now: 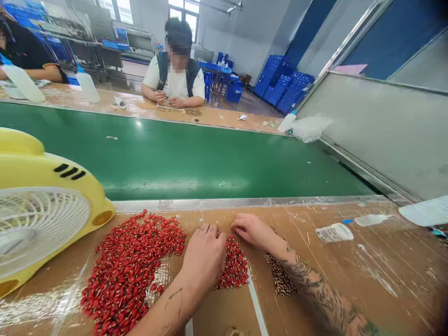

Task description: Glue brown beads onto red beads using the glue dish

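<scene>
My left hand (206,252) rests at the left edge of a small heap of red pieces (235,265), back up, fingers curled and their tips hidden. Just right of it, my right hand (250,228) hovers at the heap's far end, fingers bent together. Whatever either hand pinches is too small or covered to make out. A larger heap of small red pieces with pale bits (131,270) spreads to the left of my left hand. Under my right forearm lies a heap of dark brown and pale pieces (282,277), partly covered by the arm.
A yellow fan (70,179) stands at the left. Beyond the table edge runs a green conveyor belt (196,158). To the right lie a white cup (335,232) and a small bottle (373,219). A person (178,70) sits across the belt, handling small pieces.
</scene>
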`<state>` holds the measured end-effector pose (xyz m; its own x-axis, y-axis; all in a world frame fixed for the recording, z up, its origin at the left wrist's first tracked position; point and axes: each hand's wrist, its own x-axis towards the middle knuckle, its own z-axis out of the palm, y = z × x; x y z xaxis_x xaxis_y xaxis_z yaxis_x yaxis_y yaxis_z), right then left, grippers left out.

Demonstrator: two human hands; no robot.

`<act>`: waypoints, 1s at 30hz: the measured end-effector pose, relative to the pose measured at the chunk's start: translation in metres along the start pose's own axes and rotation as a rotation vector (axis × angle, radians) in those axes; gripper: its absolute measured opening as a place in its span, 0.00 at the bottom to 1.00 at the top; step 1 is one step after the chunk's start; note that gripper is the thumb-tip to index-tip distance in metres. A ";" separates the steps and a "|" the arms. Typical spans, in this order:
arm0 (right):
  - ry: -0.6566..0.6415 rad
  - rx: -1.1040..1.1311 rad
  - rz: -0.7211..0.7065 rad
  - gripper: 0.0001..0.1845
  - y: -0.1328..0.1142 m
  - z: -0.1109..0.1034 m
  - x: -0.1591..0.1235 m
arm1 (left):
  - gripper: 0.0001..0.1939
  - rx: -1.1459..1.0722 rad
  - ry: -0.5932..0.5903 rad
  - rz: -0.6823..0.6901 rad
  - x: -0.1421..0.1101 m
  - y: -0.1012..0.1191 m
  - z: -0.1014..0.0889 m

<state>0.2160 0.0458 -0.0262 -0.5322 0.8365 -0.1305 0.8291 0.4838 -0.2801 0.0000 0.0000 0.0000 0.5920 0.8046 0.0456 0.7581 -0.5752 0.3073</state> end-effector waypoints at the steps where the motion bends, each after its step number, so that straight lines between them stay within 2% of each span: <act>1: -0.039 0.061 -0.027 0.11 0.004 -0.007 -0.001 | 0.11 -0.010 -0.033 0.022 0.007 0.000 0.002; 4: -0.136 0.198 -0.107 0.16 0.015 -0.018 -0.003 | 0.10 -0.055 -0.106 0.063 0.026 -0.004 0.011; 7: -0.204 0.256 -0.198 0.17 0.023 -0.011 -0.009 | 0.10 -0.106 -0.140 0.066 0.037 -0.010 0.021; 11: -0.102 0.220 -0.288 0.11 0.034 0.010 -0.013 | 0.09 -0.107 -0.167 0.082 0.046 -0.011 0.033; 13: -0.055 0.222 -0.301 0.10 0.042 0.013 -0.007 | 0.10 -0.096 -0.176 0.077 0.051 -0.009 0.036; 16: 0.019 0.208 -0.242 0.09 0.055 0.007 0.020 | 0.12 -0.112 -0.226 0.086 0.059 -0.005 0.035; 19: 0.110 0.181 -0.189 0.10 0.063 0.000 0.066 | 0.13 -0.122 -0.295 0.073 0.066 -0.001 0.031; 22: 0.162 0.170 -0.151 0.11 0.064 -0.002 0.110 | 0.12 -0.042 -0.350 0.035 0.072 0.005 0.027; 24: 0.162 0.171 -0.135 0.10 0.064 -0.003 0.125 | 0.12 0.062 -0.373 0.023 0.074 0.012 0.027; 27: 0.204 0.216 -0.159 0.10 0.066 -0.011 0.115 | 0.12 0.180 -0.390 0.021 0.075 0.021 0.026; 30: 0.232 0.320 -0.187 0.10 0.068 -0.022 0.072 | 0.12 0.117 -0.365 0.022 0.076 0.018 0.020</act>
<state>0.2375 0.1442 -0.0339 -0.5850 0.7956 0.1575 0.6081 0.5587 -0.5640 0.0638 0.0479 -0.0103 0.6510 0.6984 -0.2974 0.7577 -0.6216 0.1990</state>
